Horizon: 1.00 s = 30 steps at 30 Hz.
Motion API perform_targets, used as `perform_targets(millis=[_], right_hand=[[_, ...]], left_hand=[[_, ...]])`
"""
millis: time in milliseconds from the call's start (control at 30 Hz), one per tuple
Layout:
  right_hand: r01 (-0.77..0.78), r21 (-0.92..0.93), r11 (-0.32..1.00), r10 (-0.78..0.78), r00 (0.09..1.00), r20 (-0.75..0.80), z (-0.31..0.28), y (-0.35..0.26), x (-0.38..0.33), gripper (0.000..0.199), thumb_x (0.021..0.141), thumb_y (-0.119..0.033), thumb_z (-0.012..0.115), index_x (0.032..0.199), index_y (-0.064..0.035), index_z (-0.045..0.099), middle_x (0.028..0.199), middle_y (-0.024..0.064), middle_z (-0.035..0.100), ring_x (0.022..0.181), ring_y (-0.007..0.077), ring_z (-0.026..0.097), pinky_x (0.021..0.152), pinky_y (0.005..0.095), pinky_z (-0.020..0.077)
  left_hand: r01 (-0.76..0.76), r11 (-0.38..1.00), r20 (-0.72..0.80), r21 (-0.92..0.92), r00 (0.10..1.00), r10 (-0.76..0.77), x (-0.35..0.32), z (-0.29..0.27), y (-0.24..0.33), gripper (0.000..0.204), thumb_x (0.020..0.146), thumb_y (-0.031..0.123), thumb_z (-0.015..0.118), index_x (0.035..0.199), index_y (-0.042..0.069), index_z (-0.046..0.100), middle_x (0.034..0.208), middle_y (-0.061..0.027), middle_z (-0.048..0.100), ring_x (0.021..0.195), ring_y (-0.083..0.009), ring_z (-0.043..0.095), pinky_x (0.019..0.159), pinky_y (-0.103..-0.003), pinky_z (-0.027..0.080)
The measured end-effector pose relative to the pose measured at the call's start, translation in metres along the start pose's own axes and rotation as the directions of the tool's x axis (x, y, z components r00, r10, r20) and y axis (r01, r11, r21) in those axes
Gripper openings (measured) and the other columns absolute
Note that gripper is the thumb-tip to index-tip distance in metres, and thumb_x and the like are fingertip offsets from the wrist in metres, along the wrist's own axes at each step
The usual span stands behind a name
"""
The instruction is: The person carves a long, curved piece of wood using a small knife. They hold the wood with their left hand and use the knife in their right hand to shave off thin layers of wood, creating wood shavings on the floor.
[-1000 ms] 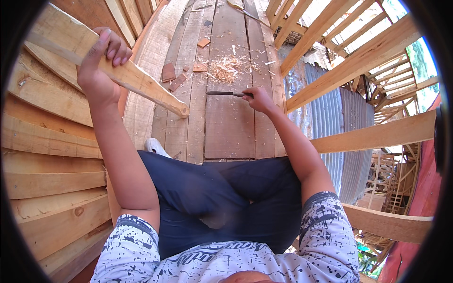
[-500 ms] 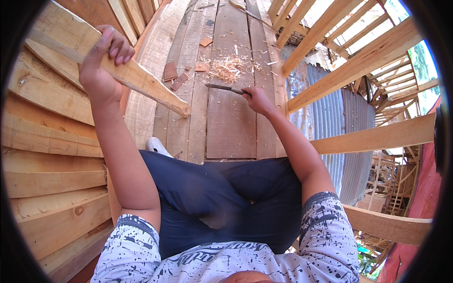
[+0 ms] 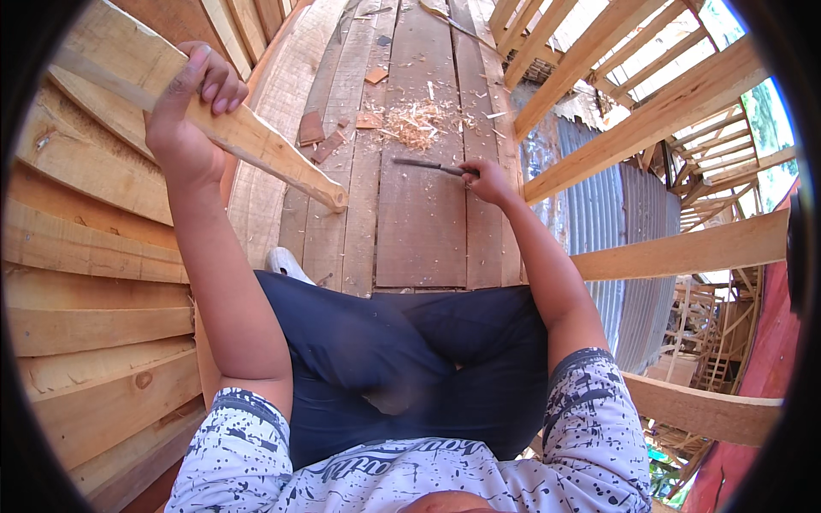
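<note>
Up at the left, my left hand point(image 3: 192, 107) is wrapped round the edge of a long pale wooden plank point(image 3: 274, 158). The plank slants from the upper left down to a narrowed, rounded end above the floorboards. My right hand point(image 3: 487, 181) grips the handle of a knife point(image 3: 419, 162) right of the middle. Its dark blade points left, apart from the plank, over the boards. Beyond the blade lies a heap of wood shavings point(image 3: 415, 122) on the floor.
Reddish-brown wood offcuts point(image 3: 312, 128) lie left of the shavings. A wall of planks point(image 3: 103, 325) stands close on the left. Open wooden rails point(image 3: 676, 246) run along the right, with corrugated metal sheets point(image 3: 590, 192) beyond. A light-coloured shoe point(image 3: 286, 263) shows beside my left knee.
My right hand has moved a little to the right with the knife, and the blade has turned so it looks thinner. My left hand and the plank have hardly moved.
</note>
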State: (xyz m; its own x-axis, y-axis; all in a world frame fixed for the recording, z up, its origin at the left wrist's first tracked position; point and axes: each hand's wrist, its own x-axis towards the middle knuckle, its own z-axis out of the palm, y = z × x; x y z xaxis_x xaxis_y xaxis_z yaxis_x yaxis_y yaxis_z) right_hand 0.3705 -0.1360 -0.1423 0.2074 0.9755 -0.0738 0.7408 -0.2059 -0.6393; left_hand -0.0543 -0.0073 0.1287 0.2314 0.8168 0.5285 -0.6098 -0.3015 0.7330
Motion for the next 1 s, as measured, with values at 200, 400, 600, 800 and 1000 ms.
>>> perform_targets(millis=[200,400,600,800,1000], right_hand=[[-0.074,0.09,0.993,0.063,0.991,0.119,-0.01,-0.006,0.004,0.027,0.088,-0.008,0.068,0.115,-0.0029,0.07,0.096,0.0138,0.074,0.089,0.0193,0.067,0.083,0.0337,0.0512],[-0.081,-0.066,0.995,0.079,0.997,-0.022,-0.005,0.0,0.002,0.027,0.089,-0.012,0.068,0.115,-0.0043,0.07,0.097,0.0144,0.073,0.088,0.0234,0.068,0.082,0.0358,0.0513],[0.009,-0.021,1.0,-0.011,0.997,-0.077,0.007,-0.036,0.005,0.028,0.09,-0.014,0.067,0.115,-0.0043,0.069,0.101,0.0173,0.072,0.093,0.0302,0.069,0.084,0.0388,0.0513],[0.115,-0.063,0.991,-0.112,0.993,0.046,0.031,-0.056,0.008,0.026,0.09,-0.011,0.065,0.114,-0.0014,0.068,0.104,0.0213,0.07,0.096,0.0358,0.068,0.085,0.0402,0.0514],[-0.063,-0.014,0.998,0.06,0.989,-0.136,0.02,-0.04,0.008,0.024,0.089,-0.011,0.066,0.11,-0.0009,0.07,0.099,0.0201,0.071,0.091,0.0306,0.069,0.083,0.0381,0.0516]], left_hand=[[-0.012,0.999,-0.021,0.05,1.0,0.013,-0.002,-0.005,0.004,0.017,0.091,0.017,0.06,0.089,0.002,0.051,0.07,-0.0016,0.038,0.061,-0.0111,0.037,0.059,-0.027,0.033],[-0.009,0.999,-0.005,0.039,1.0,0.01,0.0,-0.002,0.002,0.017,0.091,0.017,0.059,0.09,0.002,0.052,0.07,-0.0015,0.038,0.061,-0.011,0.037,0.059,-0.027,0.033],[-0.011,0.999,-0.002,0.039,1.0,0.011,-0.001,-0.003,0.002,0.017,0.092,0.017,0.059,0.091,0.002,0.052,0.069,-0.0014,0.038,0.061,-0.0109,0.037,0.059,-0.027,0.033],[-0.005,1.0,0.009,0.022,1.0,0.005,0.001,-0.002,0.002,0.016,0.091,0.017,0.059,0.091,0.003,0.052,0.07,-0.0013,0.038,0.061,-0.011,0.037,0.059,-0.027,0.033],[-0.001,1.0,-0.023,0.023,1.0,0.002,-0.001,-0.002,0.003,0.017,0.091,0.017,0.06,0.091,0.002,0.052,0.069,-0.0014,0.038,0.061,-0.0111,0.037,0.059,-0.027,0.033]])
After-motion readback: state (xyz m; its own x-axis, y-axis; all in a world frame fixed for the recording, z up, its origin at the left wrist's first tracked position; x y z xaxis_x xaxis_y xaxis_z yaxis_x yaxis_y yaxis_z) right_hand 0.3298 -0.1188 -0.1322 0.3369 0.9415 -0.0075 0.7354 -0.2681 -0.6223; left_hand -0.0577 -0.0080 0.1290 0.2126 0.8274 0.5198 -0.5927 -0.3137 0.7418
